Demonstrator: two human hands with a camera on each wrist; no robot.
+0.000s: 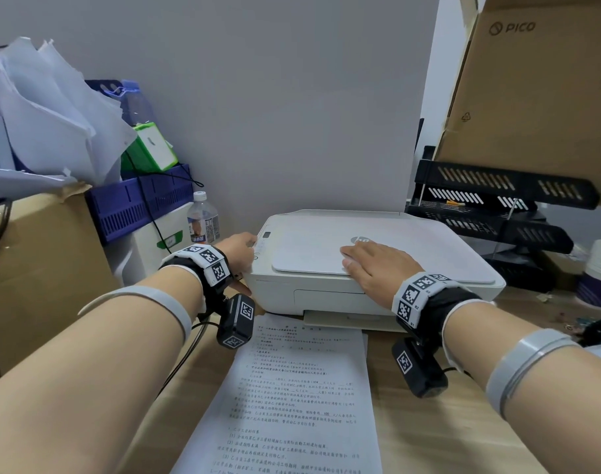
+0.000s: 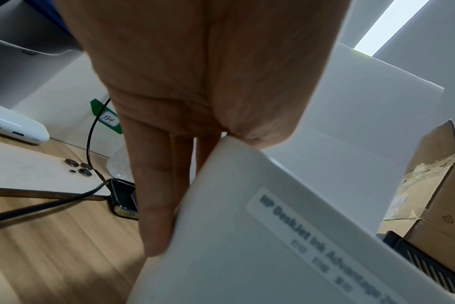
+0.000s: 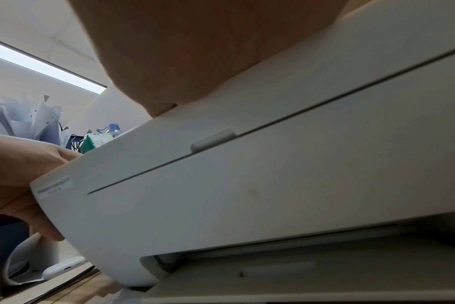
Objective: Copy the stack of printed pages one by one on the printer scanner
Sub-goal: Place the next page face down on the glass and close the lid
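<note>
A white HP printer (image 1: pixel 326 295) sits on the wooden desk with its scanner lid (image 1: pixel 309 254) down. My right hand (image 1: pixel 370 265) lies flat on the lid's front part, fingers straight; in the right wrist view its palm (image 3: pixel 195 51) rests on the printer top (image 3: pixel 273 164). My left hand (image 1: pixel 239 254) is against the printer's left front corner by the control panel. Its fingers (image 2: pixel 156 205) run straight along the printer's side (image 2: pixel 247 246). The printed pages (image 1: pixel 292 388) lie face up on the desk in front of the printer. Whether a page lies under the lid is hidden.
A water bottle (image 1: pixel 202 218), a blue basket (image 1: pixel 138 200) and a cardboard box (image 1: pixel 35 268) crowd the left. Black letter trays (image 1: pixel 490 200), a PICO carton (image 1: pixel 531 97) and paper cups (image 1: pixel 599 278) stand to the right. A phone (image 2: pixel 39 176) and cables lie beside the printer.
</note>
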